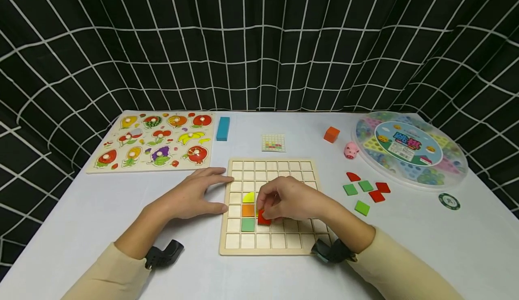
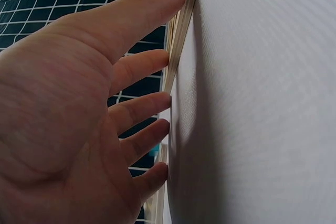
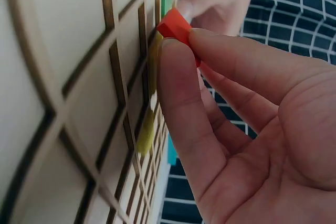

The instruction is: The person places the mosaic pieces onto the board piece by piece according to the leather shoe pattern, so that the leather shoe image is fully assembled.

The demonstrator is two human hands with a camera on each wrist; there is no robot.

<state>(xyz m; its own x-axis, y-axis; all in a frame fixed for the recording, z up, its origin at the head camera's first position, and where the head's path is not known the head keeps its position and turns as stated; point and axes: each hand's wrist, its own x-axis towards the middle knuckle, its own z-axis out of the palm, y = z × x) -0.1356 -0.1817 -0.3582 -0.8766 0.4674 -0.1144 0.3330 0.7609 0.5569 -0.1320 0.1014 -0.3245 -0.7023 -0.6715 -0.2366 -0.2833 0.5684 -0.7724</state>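
A red square tile [image 3: 176, 26] is pinched between the thumb and index finger of my right hand [image 1: 288, 198], close over the wooden grid board [image 1: 279, 242]. Beside it on the board lie a green tile [image 1: 248, 225], an orange tile [image 1: 248, 210] and a yellow rounded tile [image 1: 248, 197] in one column. Another yellow piece [image 3: 145, 134] shows in the right wrist view, mostly hidden by my hand in the head view. My left hand [image 1: 194, 194] spreads its fingers along the board's left edge, with the thumb and index fingertips touching it.
Loose red and green tiles [image 1: 362, 207] lie right of the board. Behind it is a small pattern card [image 1: 273, 143]. A fruit puzzle [image 1: 178, 160], a blue block [image 1: 223, 129], an orange cube [image 1: 331, 134], a pink pig [image 1: 351, 150], a round bead case [image 1: 450, 180] and a chip [image 1: 449, 201] surround it.
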